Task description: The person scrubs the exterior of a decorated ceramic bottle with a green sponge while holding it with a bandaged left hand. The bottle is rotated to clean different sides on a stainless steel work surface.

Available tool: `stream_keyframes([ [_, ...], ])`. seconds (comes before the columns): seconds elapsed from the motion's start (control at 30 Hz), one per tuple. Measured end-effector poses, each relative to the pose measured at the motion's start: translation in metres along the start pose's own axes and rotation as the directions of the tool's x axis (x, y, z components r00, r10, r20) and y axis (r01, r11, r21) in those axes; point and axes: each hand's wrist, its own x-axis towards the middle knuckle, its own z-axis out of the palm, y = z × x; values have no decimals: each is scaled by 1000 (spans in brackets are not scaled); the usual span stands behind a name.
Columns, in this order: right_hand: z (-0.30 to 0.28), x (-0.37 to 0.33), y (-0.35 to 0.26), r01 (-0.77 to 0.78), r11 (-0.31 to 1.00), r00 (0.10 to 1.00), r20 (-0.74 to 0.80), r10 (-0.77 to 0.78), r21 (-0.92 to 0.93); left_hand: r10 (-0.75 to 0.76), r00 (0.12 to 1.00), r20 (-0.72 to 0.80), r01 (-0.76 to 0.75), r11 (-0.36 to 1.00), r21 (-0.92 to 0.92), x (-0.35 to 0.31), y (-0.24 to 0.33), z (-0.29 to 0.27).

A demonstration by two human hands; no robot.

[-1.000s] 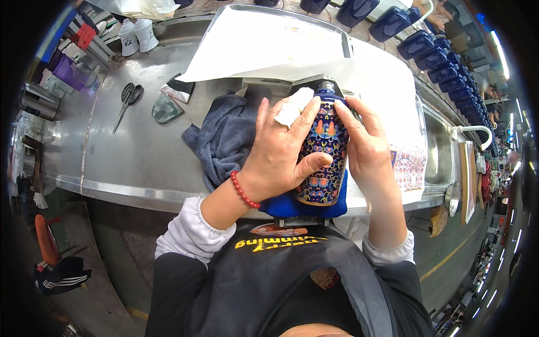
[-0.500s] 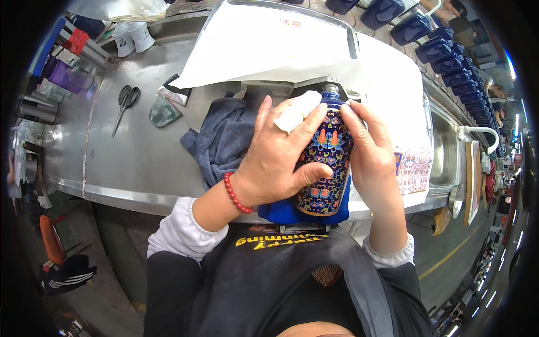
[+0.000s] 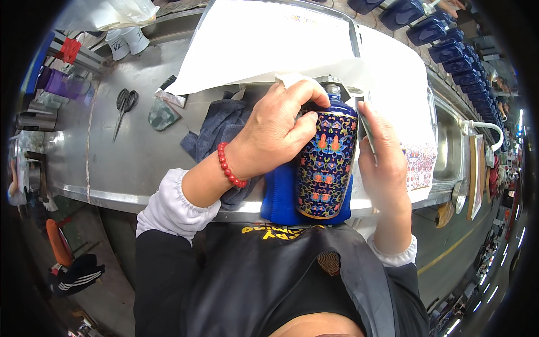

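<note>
A dark blue bottle [image 3: 325, 168] with a colourful floral pattern lies on a folded blue cloth [image 3: 279, 196], its glassy neck pointing away from me. My left hand [image 3: 275, 123], with a red bead bracelet at the wrist, is closed on the bottle's shoulder from the left. Crumpled white tissue [image 3: 292, 78] shows at its fingers. My right hand [image 3: 386, 157] is just right of the bottle, thumb and fingers pinching a thin flat piece [image 3: 366, 121] seen nearly edge-on; its kind is unclear. A grey-blue towel [image 3: 216, 121] lies bunched beyond my left wrist.
Black-handled scissors [image 3: 124, 106] and a green flat scraper [image 3: 163, 114] lie on the metal table at left. White sheets [image 3: 252, 45] cover the far side, with a patterned printed sheet [image 3: 418, 165] at right. A sink [image 3: 449, 140] and several blue bottles [image 3: 426, 28] stand beyond.
My left hand has gone from spread over the bottle's upper face to curled round its shoulder. My right hand has moved off the pattern to the right, showing a thin piece in it.
</note>
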Motion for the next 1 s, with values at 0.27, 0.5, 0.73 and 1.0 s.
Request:
stream_keyframes([
  [0.27,-18,1,-12,-298,851,933,-54,355,432,-2,998,65,-2,999,50,3,-2,-5],
  [0.5,-37,24,-17,-417,827,904,80,419,378,-89,990,110,93,995,-31,5,-4,-7],
  [0.73,-32,37,-12,-311,884,947,35,319,348,-57,993,100,53,998,44,3,-2,-5],
  [1.0,-34,40,-10,-304,892,952,78,296,335,84,996,-20,-81,989,122,4,3,0],
])
